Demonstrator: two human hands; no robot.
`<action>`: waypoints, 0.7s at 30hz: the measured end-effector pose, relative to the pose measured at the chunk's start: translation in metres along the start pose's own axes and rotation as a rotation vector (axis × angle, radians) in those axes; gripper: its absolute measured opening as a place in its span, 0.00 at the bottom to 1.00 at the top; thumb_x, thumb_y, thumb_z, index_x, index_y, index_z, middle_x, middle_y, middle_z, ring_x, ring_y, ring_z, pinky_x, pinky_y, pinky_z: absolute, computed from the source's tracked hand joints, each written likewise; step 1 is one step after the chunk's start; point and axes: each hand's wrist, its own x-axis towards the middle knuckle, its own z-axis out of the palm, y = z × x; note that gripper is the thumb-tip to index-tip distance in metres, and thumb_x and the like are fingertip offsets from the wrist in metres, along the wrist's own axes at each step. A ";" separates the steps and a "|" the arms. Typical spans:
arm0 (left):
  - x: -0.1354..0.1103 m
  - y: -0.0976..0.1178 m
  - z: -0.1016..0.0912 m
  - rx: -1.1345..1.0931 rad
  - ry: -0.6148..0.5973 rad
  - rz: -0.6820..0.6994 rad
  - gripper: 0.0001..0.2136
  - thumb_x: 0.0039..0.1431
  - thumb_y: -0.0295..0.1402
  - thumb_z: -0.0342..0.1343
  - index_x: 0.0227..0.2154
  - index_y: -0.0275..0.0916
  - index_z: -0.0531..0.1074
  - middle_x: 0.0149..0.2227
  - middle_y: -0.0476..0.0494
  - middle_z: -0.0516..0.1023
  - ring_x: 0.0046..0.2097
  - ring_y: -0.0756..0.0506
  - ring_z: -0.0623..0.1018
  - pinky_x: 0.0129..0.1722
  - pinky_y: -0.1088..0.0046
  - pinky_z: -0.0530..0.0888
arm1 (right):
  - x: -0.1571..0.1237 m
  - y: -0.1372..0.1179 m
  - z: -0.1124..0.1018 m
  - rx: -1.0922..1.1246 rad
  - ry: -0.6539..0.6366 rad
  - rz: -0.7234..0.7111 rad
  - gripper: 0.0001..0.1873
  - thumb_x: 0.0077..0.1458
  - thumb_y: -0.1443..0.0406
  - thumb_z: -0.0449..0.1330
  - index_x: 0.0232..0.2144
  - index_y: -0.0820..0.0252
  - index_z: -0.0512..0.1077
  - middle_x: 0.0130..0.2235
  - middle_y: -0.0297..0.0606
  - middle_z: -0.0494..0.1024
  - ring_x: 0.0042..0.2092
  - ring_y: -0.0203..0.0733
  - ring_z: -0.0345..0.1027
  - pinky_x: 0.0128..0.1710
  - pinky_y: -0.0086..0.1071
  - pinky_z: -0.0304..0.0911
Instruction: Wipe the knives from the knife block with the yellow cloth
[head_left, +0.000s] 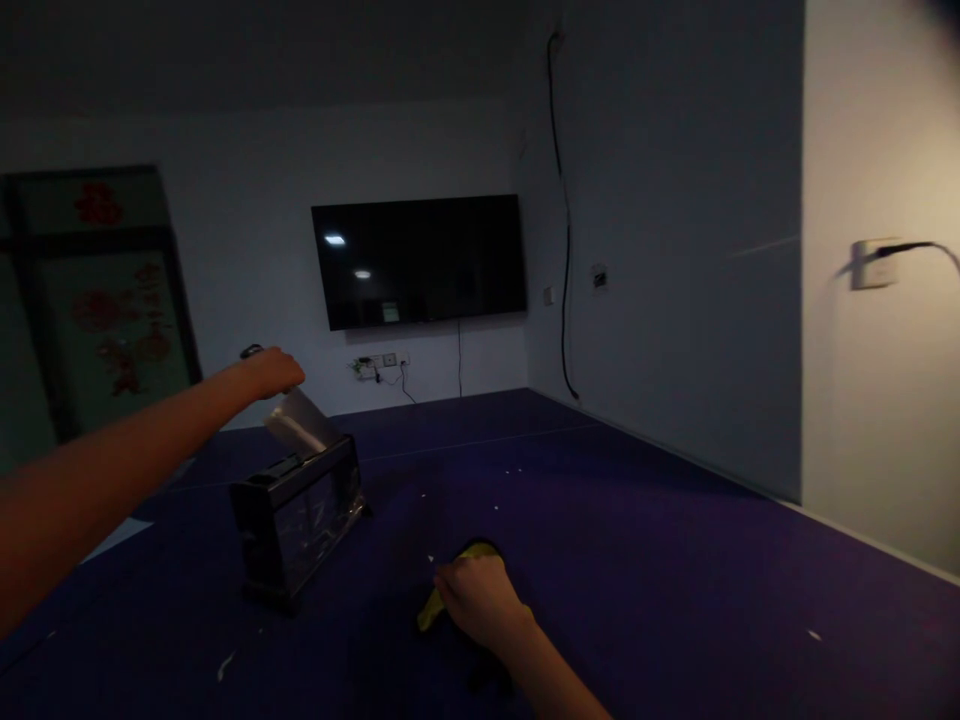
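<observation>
My left hand (274,373) is closed at the upper end of a pale, translucent flat piece (304,424). That piece leans out of the top of a black-framed box with clear sides (311,522), which looks like a small paper shredder. Clear plastic shows along the box's lower right side. Behind the left hand a small dark curved object (252,351) peeks out; its kind is unclear. On the table to the right of the box, my right hand (480,597) is closed on a yellow cloth-like item with black edging (430,609), mostly hidden under the hand.
Small white scraps (225,666) are scattered over the dark blue table (637,580). A wall-mounted television (424,262) hangs beyond it, with sockets and cables below. A black cable (568,290) runs down the right wall. At left stands a door with red decorations (112,310).
</observation>
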 end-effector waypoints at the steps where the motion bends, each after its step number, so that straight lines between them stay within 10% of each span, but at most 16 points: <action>1: 0.000 0.002 0.002 0.034 -0.043 0.055 0.12 0.41 0.12 0.53 0.13 0.33 0.64 0.14 0.57 0.66 0.25 0.53 0.68 0.44 0.71 0.64 | 0.000 0.000 0.000 -0.011 0.000 0.003 0.18 0.57 0.61 0.45 0.30 0.59 0.74 0.32 0.44 0.79 0.33 0.44 0.73 0.31 0.30 0.60; 11: 0.017 0.022 0.031 0.356 -0.092 0.370 0.15 0.45 0.15 0.47 0.21 0.40 0.73 0.28 0.46 0.78 0.36 0.47 0.74 0.56 0.62 0.52 | -0.003 -0.003 -0.004 -0.008 -0.008 -0.025 0.19 0.57 0.62 0.45 0.30 0.61 0.75 0.31 0.46 0.79 0.33 0.46 0.73 0.30 0.31 0.62; 21: -0.002 0.070 0.101 0.257 -0.122 0.332 0.12 0.40 0.15 0.53 0.14 0.39 0.71 0.22 0.47 0.78 0.32 0.47 0.76 0.56 0.68 0.53 | -0.003 -0.005 -0.001 -0.004 -0.023 -0.064 0.21 0.57 0.61 0.44 0.30 0.62 0.75 0.31 0.46 0.79 0.34 0.49 0.73 0.31 0.35 0.63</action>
